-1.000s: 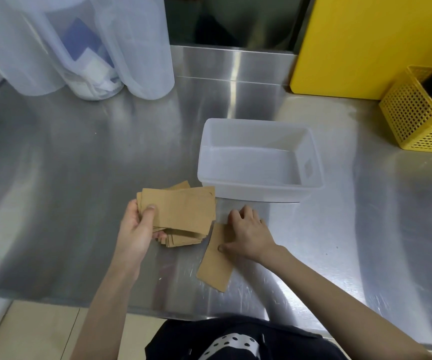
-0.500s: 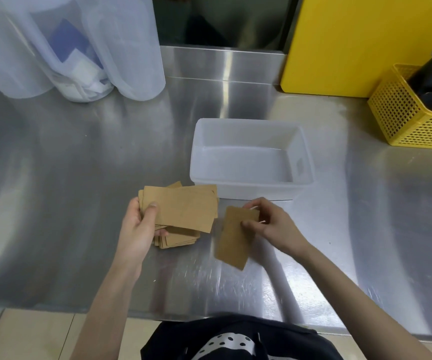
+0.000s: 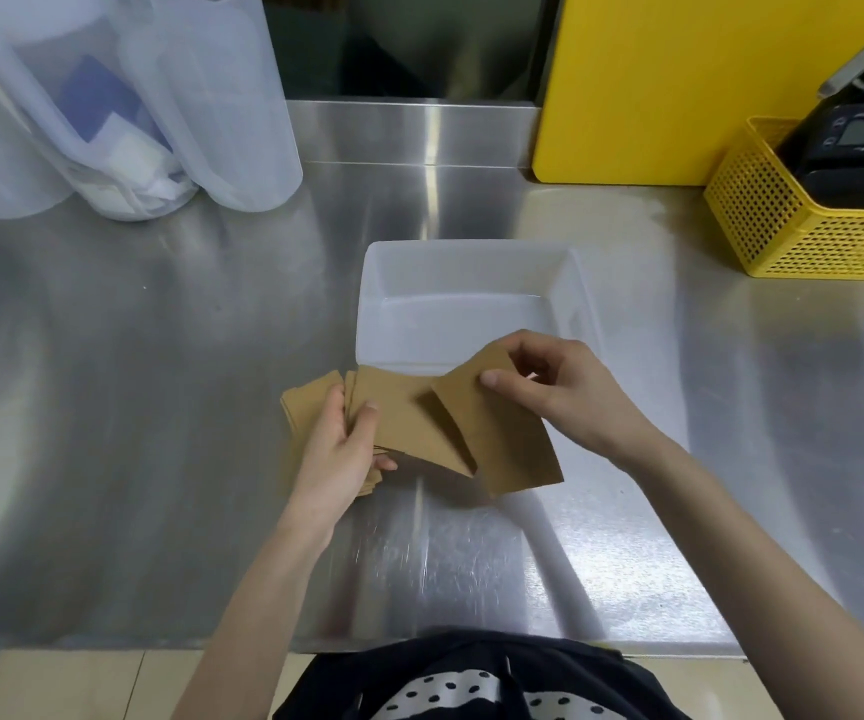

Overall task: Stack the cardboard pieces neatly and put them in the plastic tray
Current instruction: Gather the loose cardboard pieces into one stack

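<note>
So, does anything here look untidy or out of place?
Yes. The cardboard stack in the left hand is fanned, its edges not aligned. The right hand holds one piece tilted against it. The tray looks empty.

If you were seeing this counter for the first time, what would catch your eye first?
Two bare hands at centre: the left hand grips an uneven stack of brown cardboard pieces, and the right hand lays a single brown cardboard piece over it. Just behind sits the empty translucent white plastic tray; a bright yellow board stands back right.
</note>
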